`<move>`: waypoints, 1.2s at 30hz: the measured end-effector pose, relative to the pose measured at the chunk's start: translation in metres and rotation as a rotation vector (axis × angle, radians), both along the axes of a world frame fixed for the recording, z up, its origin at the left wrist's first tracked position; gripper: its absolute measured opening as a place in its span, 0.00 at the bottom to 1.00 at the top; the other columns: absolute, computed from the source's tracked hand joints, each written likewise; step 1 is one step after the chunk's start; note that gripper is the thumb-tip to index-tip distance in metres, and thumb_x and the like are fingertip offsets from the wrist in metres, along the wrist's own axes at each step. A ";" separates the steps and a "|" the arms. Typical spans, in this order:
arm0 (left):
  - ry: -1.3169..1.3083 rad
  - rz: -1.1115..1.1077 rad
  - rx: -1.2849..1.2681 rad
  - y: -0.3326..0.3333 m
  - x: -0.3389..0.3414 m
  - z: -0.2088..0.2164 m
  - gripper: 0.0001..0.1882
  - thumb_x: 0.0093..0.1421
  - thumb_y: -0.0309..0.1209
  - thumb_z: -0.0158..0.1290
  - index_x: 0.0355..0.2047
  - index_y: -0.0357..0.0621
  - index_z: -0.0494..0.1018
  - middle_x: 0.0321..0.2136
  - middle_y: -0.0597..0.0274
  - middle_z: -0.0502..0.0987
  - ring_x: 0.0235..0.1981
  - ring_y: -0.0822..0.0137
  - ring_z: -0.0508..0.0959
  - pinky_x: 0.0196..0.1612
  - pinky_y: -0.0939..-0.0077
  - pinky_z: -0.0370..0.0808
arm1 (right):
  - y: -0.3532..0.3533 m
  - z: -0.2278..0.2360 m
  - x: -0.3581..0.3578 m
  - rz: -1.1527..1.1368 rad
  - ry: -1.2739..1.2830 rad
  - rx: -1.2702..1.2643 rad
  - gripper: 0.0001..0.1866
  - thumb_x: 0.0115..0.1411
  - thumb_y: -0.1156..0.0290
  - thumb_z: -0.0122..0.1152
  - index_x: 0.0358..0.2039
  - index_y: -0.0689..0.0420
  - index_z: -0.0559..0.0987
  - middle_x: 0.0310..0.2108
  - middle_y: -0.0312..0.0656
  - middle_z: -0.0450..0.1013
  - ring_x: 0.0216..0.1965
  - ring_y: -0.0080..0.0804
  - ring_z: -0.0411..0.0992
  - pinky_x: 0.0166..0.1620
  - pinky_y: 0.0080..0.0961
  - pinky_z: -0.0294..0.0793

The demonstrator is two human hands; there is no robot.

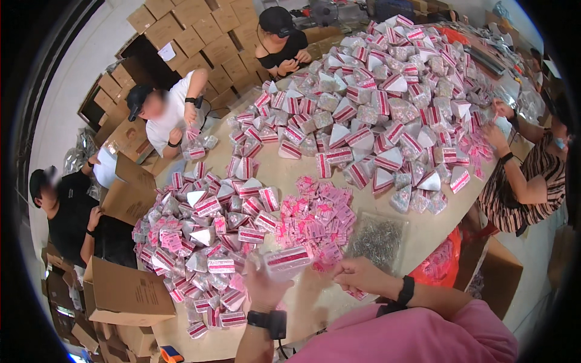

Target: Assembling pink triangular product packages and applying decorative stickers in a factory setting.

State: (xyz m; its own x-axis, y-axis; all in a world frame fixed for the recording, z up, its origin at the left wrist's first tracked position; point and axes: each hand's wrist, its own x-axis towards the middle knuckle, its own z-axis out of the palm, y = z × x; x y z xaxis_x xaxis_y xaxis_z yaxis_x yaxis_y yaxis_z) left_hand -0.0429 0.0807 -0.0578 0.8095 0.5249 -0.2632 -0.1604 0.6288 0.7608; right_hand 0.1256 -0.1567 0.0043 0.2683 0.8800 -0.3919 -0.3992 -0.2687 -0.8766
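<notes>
Holding a small clear plastic packet with a red-and-white striped header card [284, 261] up off the table, my left hand [264, 289] has its fingers closed around the packet's lower edge, a black wristband below on the wrist. My right hand [358, 275] rests low at the table edge with fingers curled loosely, fingertips near the loose heap of small pink printed cards [316, 218]; whether it pinches a card, I cannot tell. To do this step well, I judge that the packet should be kept level and gripped by its edge only, so that the contents do not shift, and that one card should be drawn at a time from the heap. Just beyond my right hand lies a clear bag of small grey metal parts [378, 241]. To my left lies a pile of finished striped packets [200, 242], and a far larger mound of the same packets [381, 103] fills the far half of the pale wooden table [284, 172]. Other people work round it, with brown cardboard cartons [200, 30] stacked behind.
</notes>
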 end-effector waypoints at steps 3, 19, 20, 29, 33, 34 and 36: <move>0.055 -0.028 0.156 -0.027 0.009 -0.011 0.30 0.62 0.51 0.44 0.56 0.42 0.62 0.54 0.48 0.66 0.53 0.47 0.69 0.42 0.50 0.74 | 0.002 0.002 -0.004 0.026 -0.002 0.007 0.07 0.59 0.72 0.56 0.34 0.62 0.74 0.18 0.35 0.67 0.13 0.15 0.62 0.14 0.16 0.60; -0.157 -0.354 -0.251 -0.053 0.030 0.057 0.40 0.49 0.24 0.52 0.63 0.41 0.50 0.57 0.50 0.62 0.56 0.54 0.66 0.59 0.58 0.63 | 0.023 0.037 0.014 0.039 -0.177 0.204 0.07 0.57 0.75 0.57 0.36 0.61 0.77 0.23 0.32 0.71 0.22 0.13 0.66 0.24 0.14 0.65; -0.120 -0.285 -0.138 -0.056 0.032 0.064 0.40 0.49 0.23 0.52 0.63 0.40 0.51 0.56 0.51 0.62 0.56 0.55 0.66 0.59 0.60 0.62 | 0.024 0.041 0.015 0.046 -0.220 0.202 0.07 0.58 0.74 0.56 0.36 0.61 0.77 0.24 0.32 0.71 0.23 0.14 0.67 0.25 0.15 0.66; 0.134 -0.070 0.732 -0.065 0.043 0.102 0.37 0.48 0.27 0.55 0.60 0.36 0.56 0.55 0.56 0.63 0.58 0.63 0.63 0.60 0.69 0.59 | 0.028 0.062 0.012 0.000 -0.842 0.289 0.08 0.59 0.68 0.52 0.35 0.59 0.74 0.28 0.48 0.72 0.31 0.45 0.72 0.34 0.35 0.70; 0.054 -0.072 0.735 -0.068 0.045 0.100 0.36 0.53 0.22 0.54 0.61 0.34 0.52 0.55 0.53 0.62 0.56 0.65 0.65 0.57 0.71 0.63 | 0.032 0.059 0.012 -0.001 -0.905 0.315 0.09 0.60 0.68 0.50 0.37 0.57 0.74 0.29 0.48 0.72 0.32 0.48 0.72 0.35 0.38 0.70; 0.047 -0.062 0.726 -0.069 0.045 0.101 0.36 0.53 0.22 0.54 0.61 0.34 0.52 0.55 0.53 0.62 0.56 0.64 0.65 0.57 0.71 0.64 | 0.032 0.059 0.012 -0.004 -0.915 0.325 0.09 0.59 0.68 0.50 0.37 0.57 0.74 0.29 0.48 0.72 0.32 0.48 0.72 0.35 0.38 0.70; 0.063 -0.045 0.730 -0.071 0.046 0.101 0.36 0.53 0.22 0.54 0.61 0.34 0.52 0.55 0.53 0.62 0.55 0.64 0.65 0.56 0.71 0.64 | 0.034 0.060 0.011 -0.012 -0.935 0.345 0.09 0.59 0.68 0.50 0.36 0.58 0.74 0.29 0.48 0.72 0.32 0.48 0.72 0.34 0.39 0.70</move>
State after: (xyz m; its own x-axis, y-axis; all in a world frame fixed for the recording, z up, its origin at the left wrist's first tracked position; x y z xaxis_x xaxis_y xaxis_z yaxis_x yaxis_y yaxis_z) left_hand 0.0029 0.0096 0.0435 0.8295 0.5507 0.0935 -0.0880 -0.0365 0.9954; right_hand 0.1370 -0.1231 0.0644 0.3482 0.9012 0.2582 0.4909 0.0594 -0.8692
